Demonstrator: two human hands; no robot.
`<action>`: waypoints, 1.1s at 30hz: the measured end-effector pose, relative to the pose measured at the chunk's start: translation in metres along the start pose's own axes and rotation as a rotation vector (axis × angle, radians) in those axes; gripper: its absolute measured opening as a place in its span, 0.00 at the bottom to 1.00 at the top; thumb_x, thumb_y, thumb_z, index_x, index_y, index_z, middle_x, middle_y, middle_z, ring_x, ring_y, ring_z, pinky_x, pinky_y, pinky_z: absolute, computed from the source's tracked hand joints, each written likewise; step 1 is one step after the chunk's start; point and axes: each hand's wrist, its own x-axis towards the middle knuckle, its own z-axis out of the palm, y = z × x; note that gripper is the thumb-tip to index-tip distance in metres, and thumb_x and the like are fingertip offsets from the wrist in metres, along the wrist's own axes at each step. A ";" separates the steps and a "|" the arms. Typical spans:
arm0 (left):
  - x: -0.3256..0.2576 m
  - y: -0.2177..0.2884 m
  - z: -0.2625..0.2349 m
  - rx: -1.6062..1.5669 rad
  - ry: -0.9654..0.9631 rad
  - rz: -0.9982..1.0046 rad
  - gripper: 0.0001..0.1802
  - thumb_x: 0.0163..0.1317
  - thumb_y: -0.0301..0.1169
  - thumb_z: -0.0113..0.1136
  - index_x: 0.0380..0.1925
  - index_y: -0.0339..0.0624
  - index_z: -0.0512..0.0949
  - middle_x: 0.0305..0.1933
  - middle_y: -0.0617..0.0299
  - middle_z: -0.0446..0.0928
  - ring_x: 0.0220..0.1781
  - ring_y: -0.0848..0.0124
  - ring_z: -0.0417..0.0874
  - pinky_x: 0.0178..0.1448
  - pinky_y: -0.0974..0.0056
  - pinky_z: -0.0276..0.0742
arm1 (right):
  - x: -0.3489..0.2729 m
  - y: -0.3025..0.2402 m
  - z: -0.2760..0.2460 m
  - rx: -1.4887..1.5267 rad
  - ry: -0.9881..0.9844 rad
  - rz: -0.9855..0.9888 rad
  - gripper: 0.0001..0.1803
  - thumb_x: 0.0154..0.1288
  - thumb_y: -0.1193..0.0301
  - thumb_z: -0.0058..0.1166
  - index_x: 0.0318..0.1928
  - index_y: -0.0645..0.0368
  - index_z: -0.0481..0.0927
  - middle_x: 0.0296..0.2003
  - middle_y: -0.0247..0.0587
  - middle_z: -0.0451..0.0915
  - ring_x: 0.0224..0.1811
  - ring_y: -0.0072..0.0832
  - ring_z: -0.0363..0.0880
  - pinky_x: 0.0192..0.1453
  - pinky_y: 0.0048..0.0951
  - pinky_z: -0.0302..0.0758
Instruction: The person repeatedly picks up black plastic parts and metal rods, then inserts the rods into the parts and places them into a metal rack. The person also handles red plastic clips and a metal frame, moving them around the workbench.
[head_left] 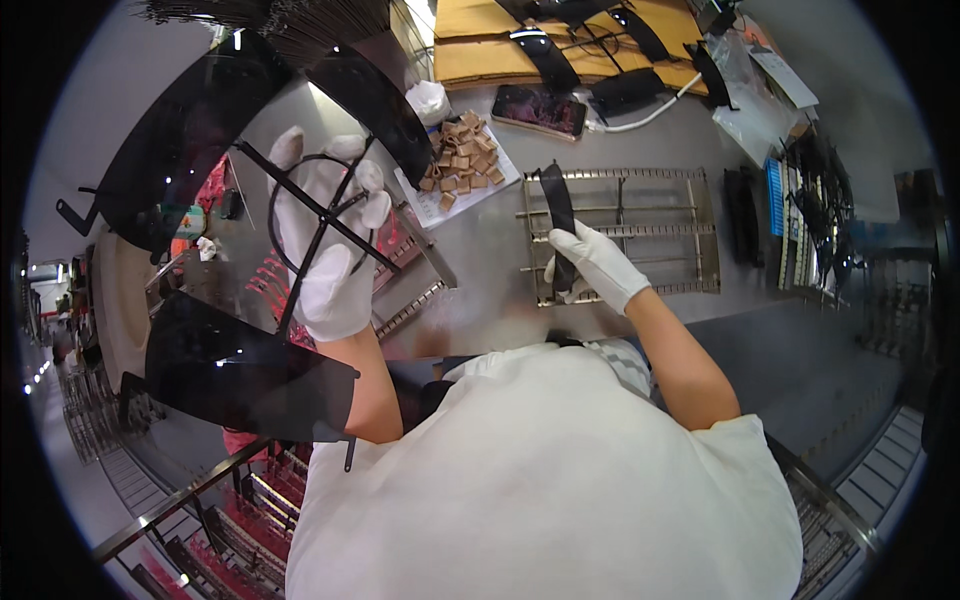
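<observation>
the left hand, in a white glove, was raised above the steel table with its fingers closed around the hub of a black fan-like frame, a ring with thin crossed rods. dark curved blades spread from it toward the left and lower edge of the view, one hanging out past the table's near edge over red racks below.

the right hand, also gloved, lay on a metal wire rack near the table's middle, fingers pinched together on the lower end of a narrow black strip that stood across the rack's bars.

between the two hands a bare stretch of table stayed open. behind it sat a white tray of small brown pieces and a phone with a white cable, close by the rack's far edge. right of the rack, black parts crowded the table toward its right edge.
</observation>
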 end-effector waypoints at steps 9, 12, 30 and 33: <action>-0.003 -0.012 -0.023 -0.120 -0.068 -0.009 0.59 0.46 0.34 0.77 0.77 0.46 0.53 0.67 0.43 0.68 0.60 0.54 0.78 0.62 0.60 0.82 | -0.004 -0.006 0.001 -0.207 -0.051 -0.038 0.33 0.76 0.50 0.50 0.71 0.57 0.66 0.30 0.43 0.85 0.29 0.34 0.86 0.35 0.37 0.87; 0.002 -0.020 -0.031 -0.211 -0.110 -0.040 0.58 0.45 0.34 0.78 0.76 0.45 0.54 0.67 0.41 0.69 0.59 0.54 0.79 0.60 0.60 0.82 | 0.001 0.003 0.009 -0.921 0.312 -0.233 0.42 0.76 0.45 0.44 0.77 0.60 0.56 0.32 0.53 0.87 0.32 0.47 0.88 0.37 0.48 0.85; 0.001 -0.023 0.005 -0.819 -0.488 -0.637 0.37 0.63 0.44 0.57 0.65 0.28 0.65 0.49 0.39 0.75 0.46 0.51 0.80 0.52 0.57 0.76 | -0.052 -0.074 0.012 -0.057 -0.145 -0.347 0.36 0.64 0.72 0.50 0.75 0.56 0.67 0.43 0.51 0.83 0.42 0.30 0.84 0.54 0.33 0.79; -0.003 -0.009 -0.017 -0.563 -0.384 -0.272 0.48 0.57 0.52 0.69 0.74 0.48 0.60 0.44 0.54 0.66 0.37 0.64 0.74 0.36 0.66 0.72 | -0.024 -0.039 -0.034 0.185 -0.079 -0.235 0.35 0.73 0.67 0.47 0.79 0.52 0.59 0.30 0.44 0.82 0.19 0.24 0.77 0.32 0.28 0.79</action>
